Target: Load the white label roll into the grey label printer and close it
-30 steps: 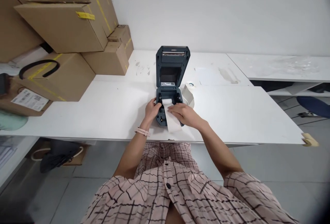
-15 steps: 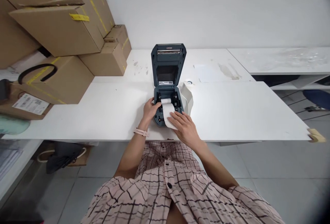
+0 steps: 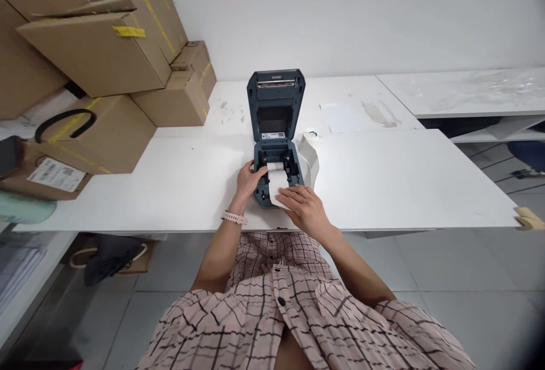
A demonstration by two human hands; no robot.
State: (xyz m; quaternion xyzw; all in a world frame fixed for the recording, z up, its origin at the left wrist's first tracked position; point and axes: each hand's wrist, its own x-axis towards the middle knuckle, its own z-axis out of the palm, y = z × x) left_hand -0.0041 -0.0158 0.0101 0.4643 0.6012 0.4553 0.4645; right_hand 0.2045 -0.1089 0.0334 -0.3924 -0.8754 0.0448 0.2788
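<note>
A dark label printer (image 3: 260, 194) stands on the white table with its lid (image 3: 276, 100) tilted up and back. Inside it sits a roll of white label paper (image 3: 275, 166), its strip (image 3: 277, 181) drawn toward me over the printer's front. My left hand (image 3: 247, 181) grips the printer's left side, the thumb reaching in beside the roll. My right hand (image 3: 307, 209) has its fingers on top of the strip's loose end; its thumb is hidden below. Behind the printer's right side lies a curled white strip (image 3: 310, 160).
Cardboard boxes (image 3: 97, 52) are stacked at the left, one with a black loop handle (image 3: 63, 120). A flat white sheet (image 3: 334, 117) lies at the back right of the table (image 3: 404, 183). A blue stool (image 3: 528, 154) stands at the far right.
My right hand has shifted slightly, and the strip's end under its fingers sits a little higher and flatter. My left hand stays on the printer. The view has tilted slightly.
</note>
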